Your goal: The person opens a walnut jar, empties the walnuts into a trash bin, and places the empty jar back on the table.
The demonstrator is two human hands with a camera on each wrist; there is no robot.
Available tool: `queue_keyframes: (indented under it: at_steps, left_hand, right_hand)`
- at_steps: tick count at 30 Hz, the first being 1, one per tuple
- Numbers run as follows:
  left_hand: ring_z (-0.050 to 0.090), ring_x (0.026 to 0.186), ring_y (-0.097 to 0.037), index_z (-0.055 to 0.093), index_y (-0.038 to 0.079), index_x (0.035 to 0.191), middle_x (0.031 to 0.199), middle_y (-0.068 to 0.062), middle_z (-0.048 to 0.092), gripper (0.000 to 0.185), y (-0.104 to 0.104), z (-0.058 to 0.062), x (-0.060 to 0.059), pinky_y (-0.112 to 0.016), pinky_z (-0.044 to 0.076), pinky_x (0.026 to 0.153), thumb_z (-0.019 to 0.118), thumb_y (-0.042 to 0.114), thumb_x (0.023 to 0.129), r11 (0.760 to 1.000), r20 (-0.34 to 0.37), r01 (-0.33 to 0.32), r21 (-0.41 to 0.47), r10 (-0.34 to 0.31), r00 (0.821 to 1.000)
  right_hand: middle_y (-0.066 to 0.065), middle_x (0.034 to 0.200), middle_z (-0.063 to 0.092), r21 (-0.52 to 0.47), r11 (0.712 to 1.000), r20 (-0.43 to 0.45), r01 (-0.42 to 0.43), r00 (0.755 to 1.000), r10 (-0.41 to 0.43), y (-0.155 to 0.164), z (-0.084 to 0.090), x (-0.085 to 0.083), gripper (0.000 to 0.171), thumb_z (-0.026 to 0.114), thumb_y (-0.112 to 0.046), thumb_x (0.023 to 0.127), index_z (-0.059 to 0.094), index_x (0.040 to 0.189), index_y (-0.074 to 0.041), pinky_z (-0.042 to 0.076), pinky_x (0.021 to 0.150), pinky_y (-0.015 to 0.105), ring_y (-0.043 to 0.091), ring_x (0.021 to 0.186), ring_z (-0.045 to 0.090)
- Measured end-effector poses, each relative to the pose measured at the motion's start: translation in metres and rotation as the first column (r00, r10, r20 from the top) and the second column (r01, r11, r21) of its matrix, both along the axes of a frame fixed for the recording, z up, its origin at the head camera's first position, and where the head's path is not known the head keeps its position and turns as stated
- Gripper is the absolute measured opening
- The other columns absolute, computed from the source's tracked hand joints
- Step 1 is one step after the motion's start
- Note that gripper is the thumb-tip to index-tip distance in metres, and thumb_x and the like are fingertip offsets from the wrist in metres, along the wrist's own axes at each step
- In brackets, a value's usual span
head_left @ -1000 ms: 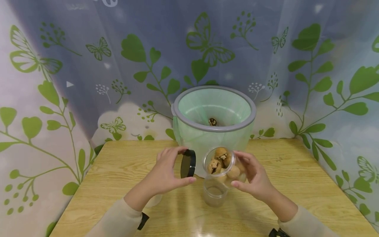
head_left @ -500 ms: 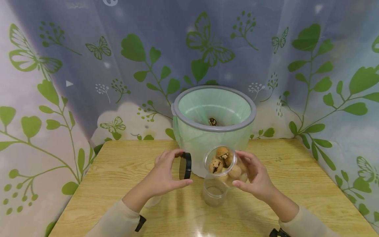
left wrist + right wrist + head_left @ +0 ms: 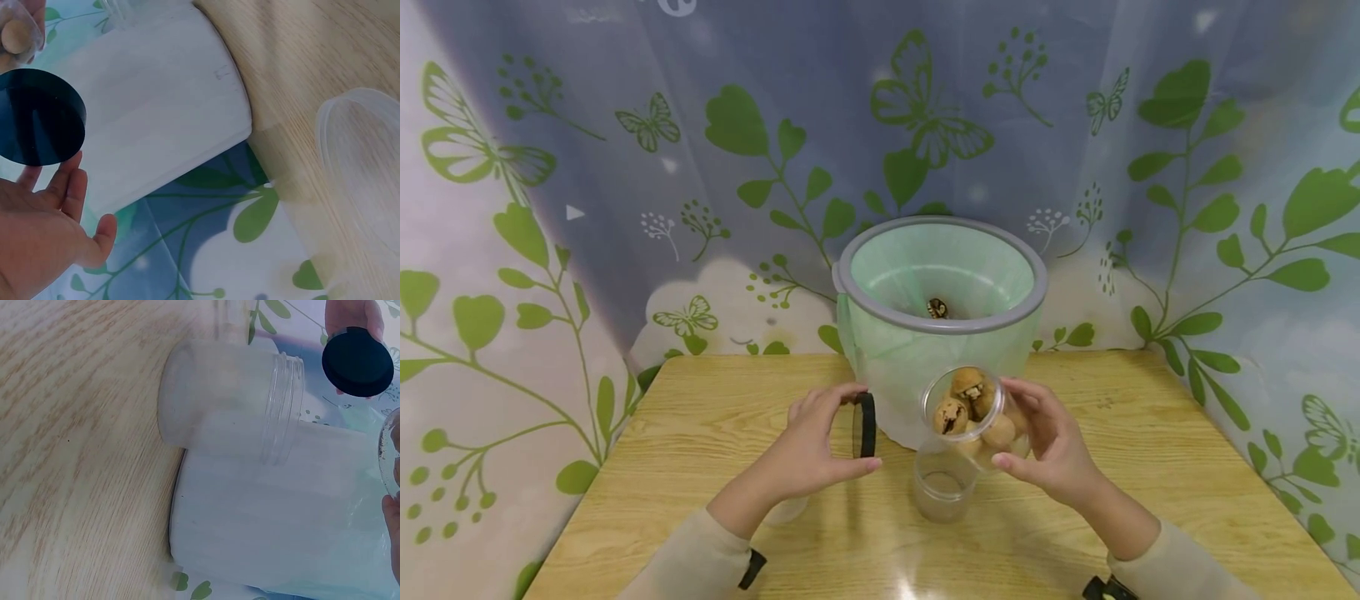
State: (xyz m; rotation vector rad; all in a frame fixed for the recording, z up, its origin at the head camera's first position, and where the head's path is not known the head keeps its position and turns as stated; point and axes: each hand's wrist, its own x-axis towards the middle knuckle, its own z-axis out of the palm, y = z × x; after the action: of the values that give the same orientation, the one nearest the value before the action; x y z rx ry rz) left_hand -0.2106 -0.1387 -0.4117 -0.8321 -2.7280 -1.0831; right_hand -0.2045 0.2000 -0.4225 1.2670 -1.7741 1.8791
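— What sits nearest on the worktop (image 3: 715, 417)?

— An empty clear jar (image 3: 942, 486), standing upright and open at about 6 o'clock from the middle of the wooden surface. In the right wrist view its threaded neck shows, with no lid on it.

— And the hands?

— They are apart, one on each side of that jar and raised above it. The left hand (image 3: 811, 443), at about 9 o'clock from the jar, pinches a black lid (image 3: 867, 425) between thumb and curled fingers; the lid stands on edge, seen nearly side-on from the head camera. The left wrist view shows its round dark face above the palm.

— The right one?

— The right hand (image 3: 1047, 442), at about 2 o'clock from the empty jar, is wrapped around a second clear jar (image 3: 977, 414), tilted so its open mouth faces the camera. Walnuts (image 3: 967, 404) fill it, some cracked.

— How near are lid and nut jar?

— Near, but not touching; a gap lies between them.

— Farther back?

— A bin (image 3: 942, 317) with a grey rim and pale green liner stands at 12 o'clock, with one dark nut (image 3: 937, 308) inside. Behind it hangs a curtain (image 3: 625, 150) printed with green leaves and butterflies.
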Motion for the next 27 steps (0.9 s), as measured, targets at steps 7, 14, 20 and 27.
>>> queue_keyframes:
  at_steps: [7, 14, 20, 27]
  left_hand:
    - [0.041, 0.130, -0.023, 0.041, 0.016, 0.149, 0.141, 0.000, 0.049, 0.093, 0.000, -0.003, 0.001, -0.053, 0.015, 0.112, 0.085, 0.050, 0.075, 0.999, 0.052, -0.022, -0.033, 0.024, 0.998]
    - [0.039, 0.132, -0.026, 0.042, 0.016, 0.147, 0.142, -0.003, 0.048, 0.090, -0.002, -0.010, 0.000, -0.053, 0.013, 0.113, 0.086, 0.046, 0.075, 0.998, 0.102, -0.018, -0.059, 0.024, 0.994]
    - [0.038, 0.134, -0.025, 0.043, 0.017, 0.147, 0.144, -0.001, 0.046, 0.090, -0.003, -0.015, -0.001, -0.055, 0.018, 0.112, 0.087, 0.048, 0.074, 0.997, 0.143, -0.019, -0.070, 0.029, 0.989]
    - [0.037, 0.135, -0.027, 0.046, 0.018, 0.145, 0.144, 0.002, 0.048, 0.093, -0.004, -0.021, -0.004, -0.058, 0.018, 0.112, 0.086, 0.057, 0.071, 0.996, 0.155, -0.012, -0.092, 0.026, 0.988]
  right_hand:
    - [0.012, 0.145, 0.051, -0.008, 1.000, -0.011, -0.006, 1.000, 0.006, 0.001, 0.001, -0.001, 0.076, 0.074, 0.018, 0.075, 0.036, 0.142, 0.017, 0.041, 0.106, 0.027, 0.020, 0.131, 0.051]
    - [0.012, 0.145, 0.051, -0.010, 1.000, -0.005, -0.005, 1.000, 0.005, 0.001, 0.001, 0.000, 0.076, 0.074, 0.018, 0.076, 0.035, 0.142, 0.016, 0.041, 0.106, 0.026, 0.020, 0.130, 0.051]
    - [0.011, 0.144, 0.052, -0.002, 1.000, 0.005, 0.001, 1.000, -0.001, 0.002, 0.001, 0.000, 0.077, 0.072, 0.019, 0.075, 0.035, 0.142, 0.016, 0.043, 0.104, 0.026, 0.019, 0.129, 0.052]
    - [0.012, 0.143, 0.052, -0.001, 1.000, 0.002, -0.004, 1.000, 0.004, 0.003, 0.003, 0.001, 0.077, 0.071, 0.020, 0.076, 0.035, 0.143, 0.015, 0.045, 0.103, 0.026, 0.020, 0.128, 0.053]
